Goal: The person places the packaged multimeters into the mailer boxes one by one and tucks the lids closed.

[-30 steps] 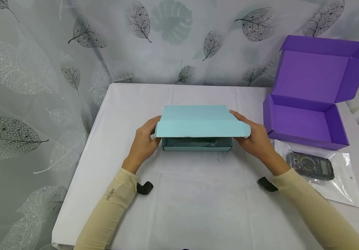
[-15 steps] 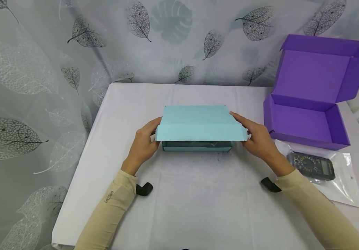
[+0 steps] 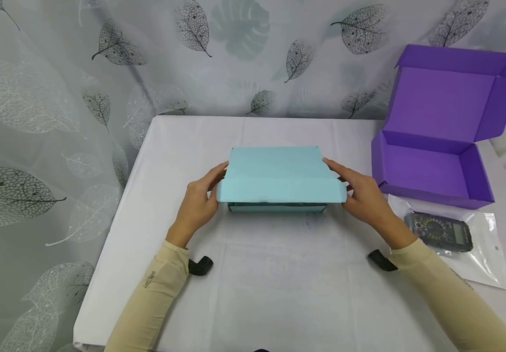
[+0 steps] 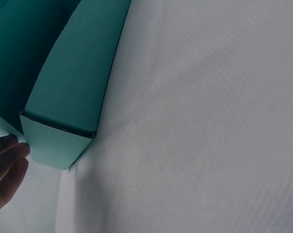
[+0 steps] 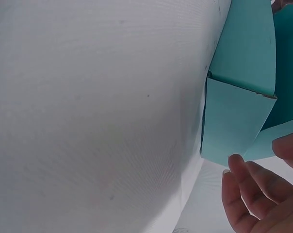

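Note:
A light turquoise cardboard box (image 3: 279, 168) lies at the middle of the table, its lid lowered over it at a slant. Below the lid's front edge a narrow strip of the box front (image 3: 277, 208) shows. My left hand (image 3: 195, 203) is at the left side, fingertips touching a side flap of the lid in the left wrist view. At the other side is my right hand (image 3: 363, 198), with loosely bent fingers next to the end wall (image 5: 236, 116) and thumb against the lid flap (image 5: 282, 131). The box's contents are hidden.
An open purple box (image 3: 433, 166) stands at the right, lid raised. In front of it a black multimeter (image 3: 438, 232) lies in a clear plastic bag (image 3: 486, 259). Dark wrist-worn pieces show beside both sleeves. A leaf-patterned curtain (image 3: 244, 73) hangs behind the white-covered table (image 3: 270, 293).
The lid has come down towards the box front, covering the dark contents seen before. My right hand has shifted slightly to the right and nearer me; the left has moved only a little.

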Motion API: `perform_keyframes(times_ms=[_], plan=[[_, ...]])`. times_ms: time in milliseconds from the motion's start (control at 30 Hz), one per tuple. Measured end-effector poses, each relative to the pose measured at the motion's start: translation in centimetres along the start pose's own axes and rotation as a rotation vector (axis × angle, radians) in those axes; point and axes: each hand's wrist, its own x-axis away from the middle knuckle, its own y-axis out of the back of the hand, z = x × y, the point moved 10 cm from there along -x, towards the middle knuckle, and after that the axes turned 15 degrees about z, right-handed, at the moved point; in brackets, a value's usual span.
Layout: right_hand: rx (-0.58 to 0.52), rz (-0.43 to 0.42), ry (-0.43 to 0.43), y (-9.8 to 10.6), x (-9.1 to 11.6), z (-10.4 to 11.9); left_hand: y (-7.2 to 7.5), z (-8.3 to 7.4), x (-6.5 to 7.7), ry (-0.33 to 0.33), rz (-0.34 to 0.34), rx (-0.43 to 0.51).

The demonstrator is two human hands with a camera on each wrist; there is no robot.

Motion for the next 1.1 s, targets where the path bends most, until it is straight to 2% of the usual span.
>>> perform_keyframes(times_ms=[133, 400, 833, 1100], plan=[[-0.001, 0.012, 0.011, 0.0, 0.0, 0.1, 0.2, -0.5, 0.2, -0.023, 0.005, -0.040], [-0.007, 0.040, 0.022, -0.2, 0.1, 0.1, 0.2, -1.1, 0.6, -0.076, 0.020, -0.041], [-0.006, 0.064, 0.026, -0.4, 0.3, 0.1, -0.4, -0.5, 1.1, -0.067, 0.040, -0.041], [0.115, 0.030, 0.047, -0.2, 0.5, 0.6, -0.6, -0.5, 1.2, -0.073, 0.051, -0.035]])
